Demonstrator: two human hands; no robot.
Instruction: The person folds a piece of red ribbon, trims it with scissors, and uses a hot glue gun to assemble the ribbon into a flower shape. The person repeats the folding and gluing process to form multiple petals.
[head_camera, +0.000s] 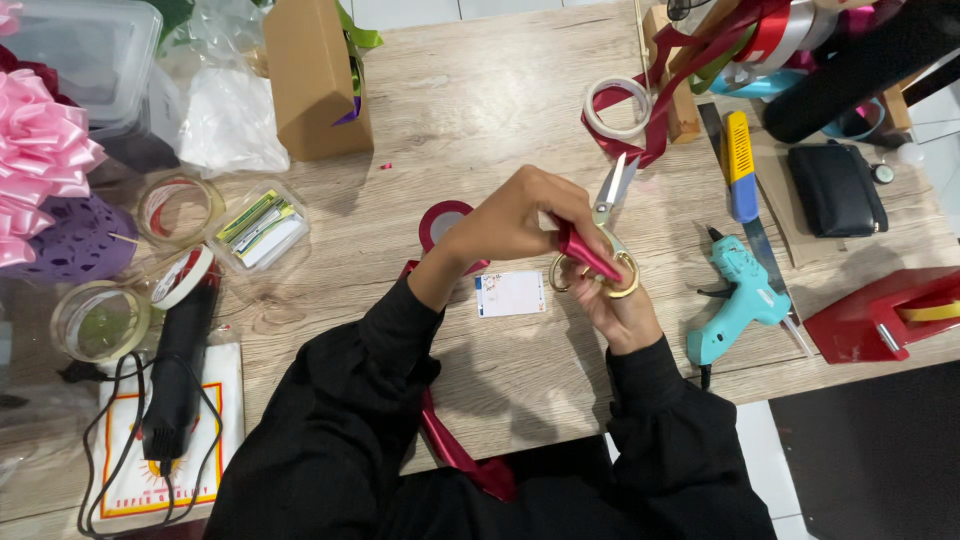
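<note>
Red ribbon gripped in our left hand; right hand grips scissors, blades toward 12 o'clock; cutting needs taut ribbon.

a craft workbench: ribbon rolls, glue gun, tape rings and pink bows crowd the wooden table.

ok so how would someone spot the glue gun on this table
Start at the wooden table and go to its right side, just right of the person's right hand holding gold-handled scissors. The glue gun lies there, the only light-blue, pistol-shaped tool, below a yellow-and-blue cutter.
</note>
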